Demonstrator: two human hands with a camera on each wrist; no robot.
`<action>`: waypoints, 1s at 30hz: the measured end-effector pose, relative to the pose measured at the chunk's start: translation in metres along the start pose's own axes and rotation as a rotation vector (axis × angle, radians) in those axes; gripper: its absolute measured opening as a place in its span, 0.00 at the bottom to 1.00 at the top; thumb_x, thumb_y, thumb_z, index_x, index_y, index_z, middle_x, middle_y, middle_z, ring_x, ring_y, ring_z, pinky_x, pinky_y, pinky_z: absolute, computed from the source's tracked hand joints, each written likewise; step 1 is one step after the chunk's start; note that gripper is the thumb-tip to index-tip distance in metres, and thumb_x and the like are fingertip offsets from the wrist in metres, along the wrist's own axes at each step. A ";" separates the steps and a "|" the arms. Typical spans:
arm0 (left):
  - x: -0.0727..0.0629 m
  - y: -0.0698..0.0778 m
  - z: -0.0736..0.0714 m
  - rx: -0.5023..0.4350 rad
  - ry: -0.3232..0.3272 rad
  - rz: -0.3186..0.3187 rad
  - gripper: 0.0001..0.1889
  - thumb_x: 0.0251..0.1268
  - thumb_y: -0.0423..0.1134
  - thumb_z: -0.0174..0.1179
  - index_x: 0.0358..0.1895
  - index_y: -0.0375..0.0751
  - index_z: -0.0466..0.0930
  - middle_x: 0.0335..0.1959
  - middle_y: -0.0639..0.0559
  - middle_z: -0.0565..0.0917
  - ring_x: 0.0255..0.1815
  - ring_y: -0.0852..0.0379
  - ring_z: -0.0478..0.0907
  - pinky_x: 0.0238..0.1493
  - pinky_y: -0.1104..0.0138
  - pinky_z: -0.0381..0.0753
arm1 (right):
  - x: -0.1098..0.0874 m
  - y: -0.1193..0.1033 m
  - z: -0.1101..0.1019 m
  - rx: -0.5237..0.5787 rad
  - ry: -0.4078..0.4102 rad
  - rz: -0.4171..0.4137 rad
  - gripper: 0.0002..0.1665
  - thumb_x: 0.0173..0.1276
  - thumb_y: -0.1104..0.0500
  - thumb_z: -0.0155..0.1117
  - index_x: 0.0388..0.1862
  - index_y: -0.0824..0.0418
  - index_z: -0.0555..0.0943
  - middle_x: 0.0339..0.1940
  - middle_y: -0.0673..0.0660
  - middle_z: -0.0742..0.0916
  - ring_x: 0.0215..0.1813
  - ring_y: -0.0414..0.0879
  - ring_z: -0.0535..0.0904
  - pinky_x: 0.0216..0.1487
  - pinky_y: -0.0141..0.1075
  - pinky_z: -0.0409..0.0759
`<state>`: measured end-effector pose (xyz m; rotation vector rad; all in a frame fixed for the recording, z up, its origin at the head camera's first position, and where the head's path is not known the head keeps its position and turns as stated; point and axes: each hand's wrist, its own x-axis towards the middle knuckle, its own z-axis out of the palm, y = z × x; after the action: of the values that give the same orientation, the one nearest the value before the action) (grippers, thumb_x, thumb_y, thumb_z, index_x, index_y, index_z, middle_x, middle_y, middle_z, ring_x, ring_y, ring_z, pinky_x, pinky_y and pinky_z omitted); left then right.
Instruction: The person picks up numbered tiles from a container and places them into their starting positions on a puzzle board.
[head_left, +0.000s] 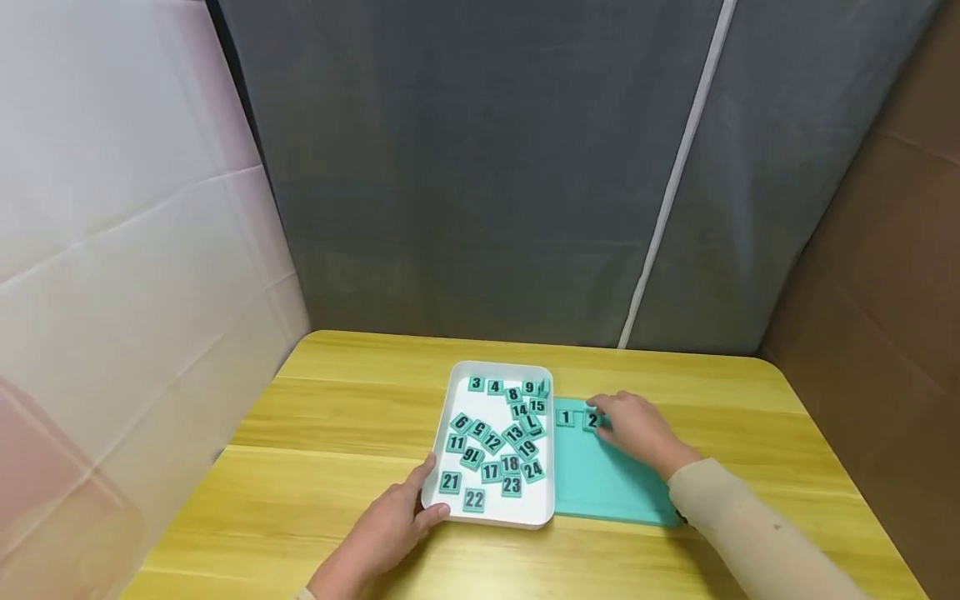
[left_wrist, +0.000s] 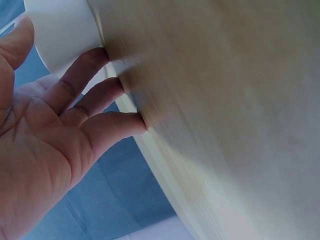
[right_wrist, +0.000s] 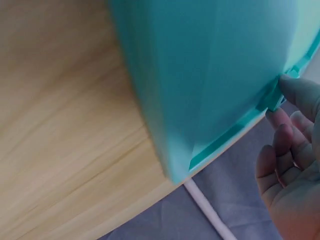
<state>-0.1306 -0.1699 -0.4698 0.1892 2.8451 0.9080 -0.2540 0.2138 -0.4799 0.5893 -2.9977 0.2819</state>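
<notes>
Teal tile 2 (head_left: 591, 421), perhaps slightly tilted

"Where could a hand get through?"

"Over the near part of the teal board (head_left: 607, 487), which lies bare, or across the table (head_left: 300, 450) left of the white tray (head_left: 525, 504)."

"What's in the way?"

"The tray's raised rim beside the board, the left hand (head_left: 390, 523) at its near-left corner, and the right hand (head_left: 637, 427) by tile 2 (head_left: 592, 419), its sleeve (head_left: 757, 525) slanting in."
</notes>
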 end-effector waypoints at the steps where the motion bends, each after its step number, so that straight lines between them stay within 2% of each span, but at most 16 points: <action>1: 0.000 0.001 0.000 -0.005 -0.003 0.001 0.43 0.73 0.51 0.69 0.83 0.38 0.63 0.59 0.35 0.87 0.58 0.42 0.84 0.65 0.41 0.81 | 0.001 -0.002 0.002 -0.010 0.011 -0.005 0.27 0.68 0.57 0.80 0.64 0.60 0.85 0.48 0.54 0.93 0.49 0.52 0.87 0.54 0.50 0.88; 4: -0.001 0.002 0.001 -0.015 -0.008 0.004 0.42 0.73 0.51 0.69 0.83 0.38 0.63 0.59 0.35 0.87 0.59 0.41 0.84 0.66 0.40 0.81 | 0.005 -0.005 0.007 -0.032 0.038 -0.006 0.27 0.67 0.57 0.81 0.64 0.60 0.86 0.47 0.54 0.93 0.48 0.52 0.87 0.54 0.50 0.88; 8: -0.002 0.001 0.002 -0.020 -0.001 0.004 0.42 0.73 0.50 0.70 0.83 0.38 0.63 0.59 0.35 0.87 0.59 0.41 0.84 0.66 0.40 0.81 | 0.009 -0.005 0.010 -0.017 0.031 0.024 0.30 0.67 0.57 0.81 0.67 0.58 0.84 0.48 0.52 0.93 0.48 0.51 0.87 0.55 0.51 0.88; 14: -0.002 0.000 0.001 -0.020 -0.001 -0.002 0.43 0.73 0.51 0.69 0.84 0.39 0.63 0.60 0.34 0.87 0.60 0.40 0.84 0.66 0.40 0.81 | 0.008 -0.005 0.009 0.043 -0.003 0.053 0.33 0.68 0.55 0.80 0.71 0.58 0.82 0.52 0.53 0.94 0.50 0.54 0.88 0.57 0.53 0.88; 18: -0.002 0.000 -0.001 -0.022 -0.012 -0.002 0.43 0.73 0.51 0.69 0.84 0.38 0.62 0.61 0.34 0.86 0.61 0.39 0.84 0.67 0.40 0.80 | 0.013 -0.011 -0.002 0.139 0.003 0.066 0.30 0.73 0.52 0.75 0.71 0.59 0.82 0.60 0.57 0.91 0.53 0.54 0.89 0.59 0.54 0.88; 22: -0.003 -0.001 -0.003 -0.021 -0.014 -0.012 0.43 0.73 0.51 0.69 0.84 0.38 0.62 0.60 0.34 0.86 0.60 0.40 0.83 0.67 0.40 0.80 | 0.032 -0.041 -0.025 0.228 0.019 0.075 0.27 0.80 0.51 0.68 0.72 0.58 0.81 0.69 0.59 0.87 0.58 0.54 0.88 0.62 0.53 0.87; 24: -0.003 -0.001 -0.004 -0.017 -0.007 -0.014 0.43 0.73 0.50 0.70 0.84 0.38 0.62 0.60 0.34 0.87 0.60 0.41 0.84 0.67 0.40 0.80 | 0.047 -0.064 -0.034 0.218 -0.005 0.040 0.27 0.81 0.50 0.67 0.74 0.56 0.80 0.71 0.57 0.85 0.65 0.56 0.85 0.69 0.54 0.83; 28: -0.002 -0.001 -0.003 -0.017 -0.007 -0.003 0.43 0.73 0.50 0.70 0.84 0.37 0.62 0.59 0.34 0.87 0.58 0.42 0.84 0.65 0.40 0.81 | 0.076 -0.110 -0.032 0.114 -0.147 -0.079 0.31 0.82 0.49 0.65 0.79 0.56 0.76 0.76 0.58 0.82 0.78 0.58 0.76 0.81 0.55 0.72; 30: 0.000 0.001 0.000 -0.025 -0.020 0.011 0.43 0.73 0.50 0.69 0.84 0.37 0.62 0.59 0.35 0.87 0.58 0.41 0.84 0.65 0.40 0.81 | 0.087 -0.126 -0.024 0.052 -0.228 -0.097 0.31 0.84 0.49 0.62 0.81 0.56 0.73 0.78 0.58 0.80 0.80 0.59 0.72 0.83 0.55 0.68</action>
<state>-0.1304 -0.1691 -0.4688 0.2108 2.8154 0.9385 -0.2851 0.0720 -0.4267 0.8229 -3.1727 0.3062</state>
